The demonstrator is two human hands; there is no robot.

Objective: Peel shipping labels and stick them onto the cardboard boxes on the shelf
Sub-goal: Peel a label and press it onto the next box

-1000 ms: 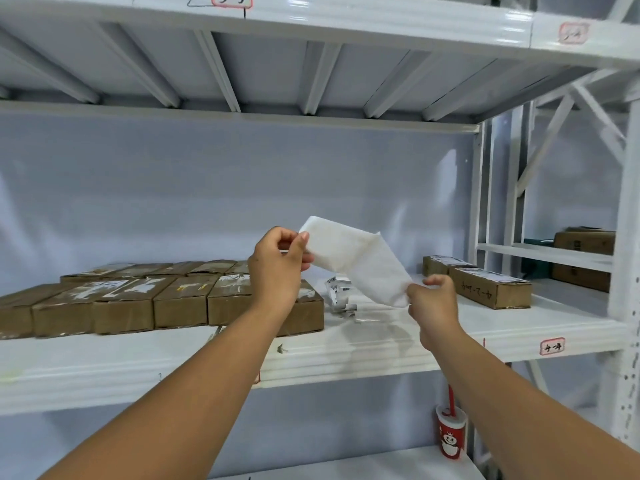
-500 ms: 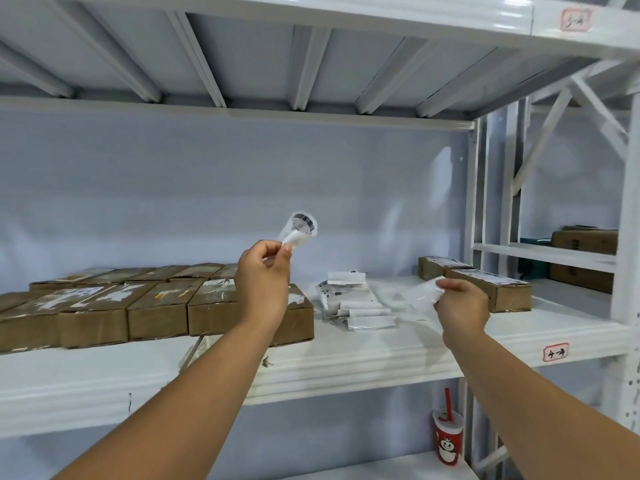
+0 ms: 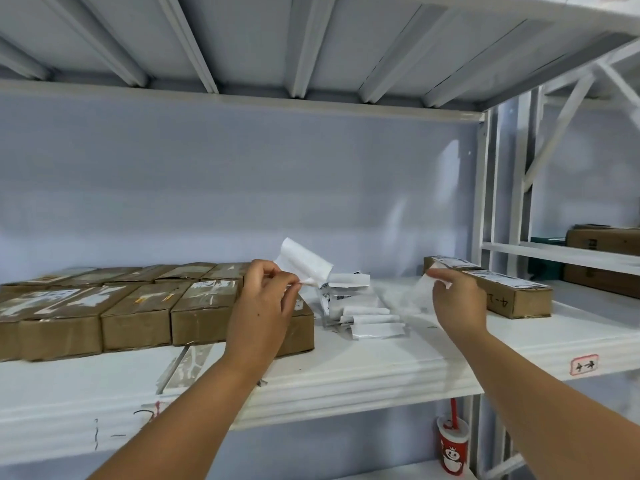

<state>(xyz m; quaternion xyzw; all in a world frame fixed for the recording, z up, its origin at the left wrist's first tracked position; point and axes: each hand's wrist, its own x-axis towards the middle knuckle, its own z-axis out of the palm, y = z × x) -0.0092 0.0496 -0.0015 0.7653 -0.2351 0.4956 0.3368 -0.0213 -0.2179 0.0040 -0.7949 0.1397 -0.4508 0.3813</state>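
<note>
Hands both pinching: L hand (image 3: 266,299) holds curled label (image 3: 304,263) by a corner, over right end of boxes (image 3: 138,310); R hand (image 3: 457,299) grips blurry liner (image 3: 414,297). Label looks light, floppy, prob sticky, so hold edges only.

Glossy white painted metal shelf (image 3: 398,368); matt brown cardboard boxes (image 3: 135,317), taped; white paper labels (image 3: 363,306).

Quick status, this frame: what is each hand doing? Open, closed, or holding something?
Left hand: closed, pinching a curled white label between thumb and fingers.
Right hand: closed, holding a thin translucent sheet, which is blurred.
</note>
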